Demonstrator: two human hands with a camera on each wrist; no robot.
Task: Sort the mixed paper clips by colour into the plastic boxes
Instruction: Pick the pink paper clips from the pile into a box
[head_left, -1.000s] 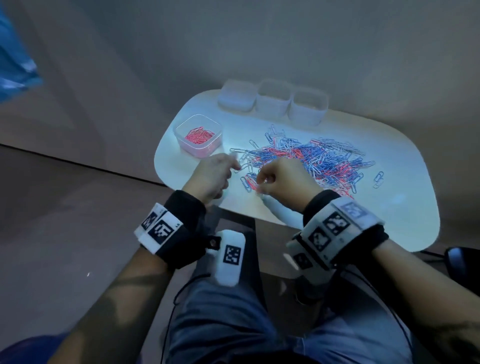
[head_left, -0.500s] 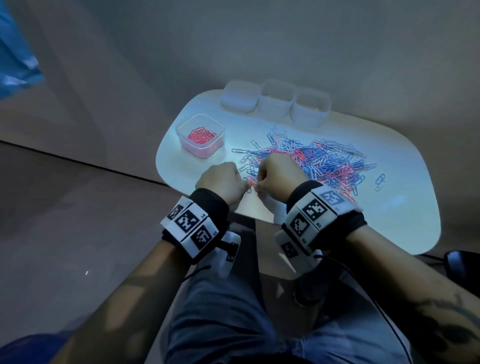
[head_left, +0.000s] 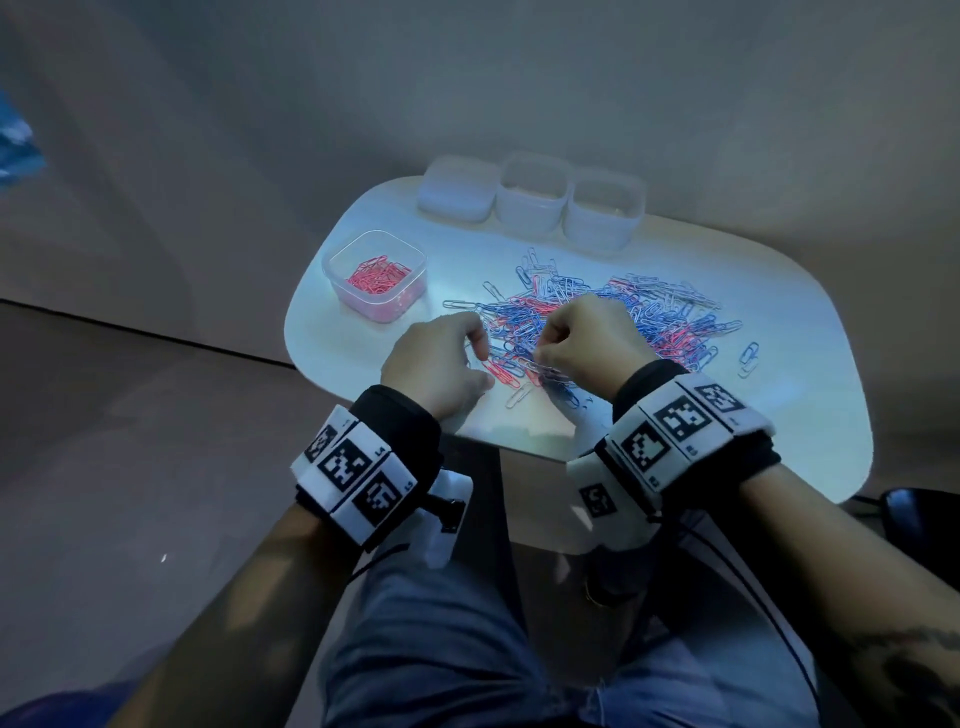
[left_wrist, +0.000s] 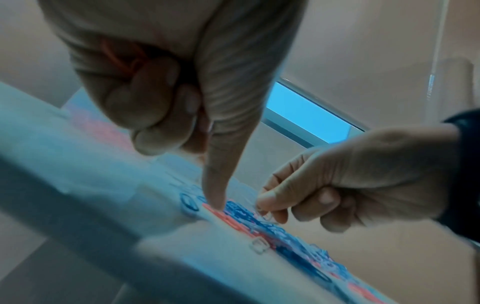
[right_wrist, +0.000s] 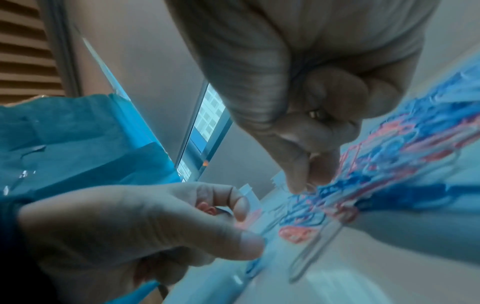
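A mixed pile of blue, pink and white paper clips (head_left: 644, 322) lies on the white table (head_left: 810, 415). At its near left edge, my left hand (head_left: 480, 356) curls its fingers round pink clips (left_wrist: 116, 55), which show in the palm in the left wrist view. Its index finger (left_wrist: 215, 193) points down onto a pink clip on the table. My right hand (head_left: 540, 358) is just to the right, and its thumb and forefinger pinch a pale clip (left_wrist: 266, 215) at the pile's edge. A clear box (head_left: 410, 260) at the left holds pink clips.
Three more plastic boxes (head_left: 457, 192) (head_left: 532, 200) (head_left: 602, 213) stand in a row at the table's far edge. A few stray clips (head_left: 748, 358) lie right of the pile. The table's near edge is just below my wrists, above my lap.
My left hand has come in beside the right at the pile's near edge. The right hand has shifted slightly right, still pinching at the clips.
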